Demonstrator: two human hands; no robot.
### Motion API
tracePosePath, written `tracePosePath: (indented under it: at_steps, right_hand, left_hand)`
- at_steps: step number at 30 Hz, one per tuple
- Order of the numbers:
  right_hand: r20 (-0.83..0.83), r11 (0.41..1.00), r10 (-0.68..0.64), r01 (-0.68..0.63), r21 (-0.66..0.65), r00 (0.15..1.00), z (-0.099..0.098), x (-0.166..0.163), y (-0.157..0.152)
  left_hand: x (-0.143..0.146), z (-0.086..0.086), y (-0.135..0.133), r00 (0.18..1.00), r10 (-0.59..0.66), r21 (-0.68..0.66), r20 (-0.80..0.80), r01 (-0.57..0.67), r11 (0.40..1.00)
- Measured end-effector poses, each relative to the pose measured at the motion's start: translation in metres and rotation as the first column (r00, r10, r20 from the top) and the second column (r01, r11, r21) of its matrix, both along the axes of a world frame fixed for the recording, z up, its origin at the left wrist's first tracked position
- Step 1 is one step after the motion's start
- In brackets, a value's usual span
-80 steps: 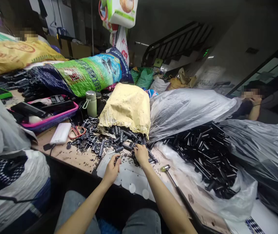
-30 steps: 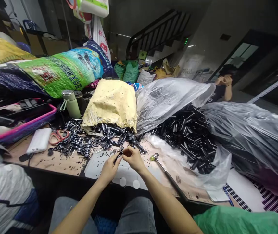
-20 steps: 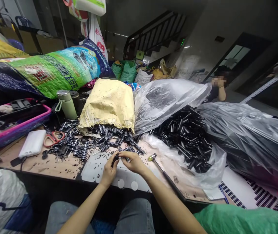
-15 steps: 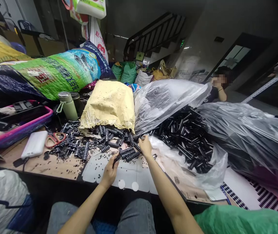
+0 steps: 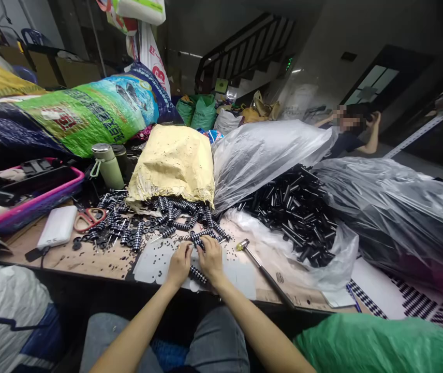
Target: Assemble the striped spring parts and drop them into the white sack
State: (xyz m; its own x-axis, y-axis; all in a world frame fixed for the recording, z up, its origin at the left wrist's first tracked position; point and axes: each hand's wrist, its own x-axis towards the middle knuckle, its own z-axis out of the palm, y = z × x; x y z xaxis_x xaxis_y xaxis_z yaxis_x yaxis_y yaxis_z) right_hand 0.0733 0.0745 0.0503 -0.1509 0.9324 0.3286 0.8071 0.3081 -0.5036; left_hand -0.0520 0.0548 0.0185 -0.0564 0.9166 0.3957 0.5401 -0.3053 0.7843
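My left hand (image 5: pixel 178 264) and my right hand (image 5: pixel 210 258) are side by side over a white plastic sheet (image 5: pixel 151 261) near the table's front edge. Both have their fingers curled on a black-and-white ribbed stack (image 5: pixel 198 274) that shows between and just below them. Another ribbed stack (image 5: pixel 197 240) lies right at my fingertips. Just beyond, a yellow sack (image 5: pixel 173 163) lies on its side with several more ribbed stacks (image 5: pixel 175 212) spilled from its mouth. Small black bits are scattered over the sheet.
A hammer (image 5: pixel 258 264) lies right of my hands. A clear plastic bag holds black tubes (image 5: pixel 291 207). To the left are red scissors (image 5: pixel 87 218), a white power bank (image 5: pixel 56 233), a green flask (image 5: pixel 107 166) and a pink tray (image 5: pixel 31 204). Another person (image 5: pixel 345 124) sits far right.
My right hand has come back from the pile by the sack's mouth to sit beside my left hand. Both hands have dropped closer to the table's front edge.
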Motion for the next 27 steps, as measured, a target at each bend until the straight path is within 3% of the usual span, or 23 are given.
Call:
tracePosePath:
  at_steps: [5,8,10,12,15,18,21,24,27]
  right_hand:
    - [-0.015,0.991,-0.072,0.073,0.113,0.997,-0.024,-0.015,-0.003]
    - [-0.064,0.989,-0.096,0.102,0.107,0.993,-0.024,-0.004,0.002]
    - [-0.108,0.983,-0.128,0.141,0.118,0.986,-0.019,0.009,-0.001]
    - [-0.147,0.976,-0.153,0.173,0.130,0.977,-0.011,0.023,-0.010]
    - [-0.162,0.979,-0.136,0.157,0.129,0.977,-0.001,0.044,-0.032]
    - [-0.108,0.996,-0.004,0.013,0.083,0.994,0.002,0.053,-0.061]
    - [0.059,0.991,0.134,-0.135,0.001,0.989,-0.003,0.048,-0.086]
    - [0.232,0.983,0.185,-0.177,-0.057,0.955,-0.010,0.041,-0.099]
    - [0.238,0.979,0.203,-0.193,-0.067,0.950,-0.009,0.039,-0.096]
  left_hand:
    - [0.002,0.004,-0.012,0.952,-0.057,0.078,-0.302,0.084,0.993]
    - [-0.005,0.013,-0.026,0.815,-0.342,0.046,-0.469,0.409,0.912]
    - [-0.007,0.017,-0.033,0.693,-0.462,-0.039,-0.554,0.533,0.845]
    - [-0.004,0.018,-0.038,0.684,-0.430,-0.077,-0.589,0.482,0.873]
    - [0.007,0.014,-0.042,0.754,-0.289,-0.041,-0.591,0.330,0.943]
    - [0.020,0.011,-0.044,0.805,-0.172,-0.022,-0.568,0.194,0.981]
    - [0.027,0.010,-0.044,0.827,-0.110,-0.042,-0.551,0.105,0.994]
    - [0.028,0.012,-0.045,0.841,-0.104,-0.066,-0.531,0.081,0.995]
    - [0.021,0.015,-0.047,0.853,-0.168,-0.064,-0.494,0.157,0.986]
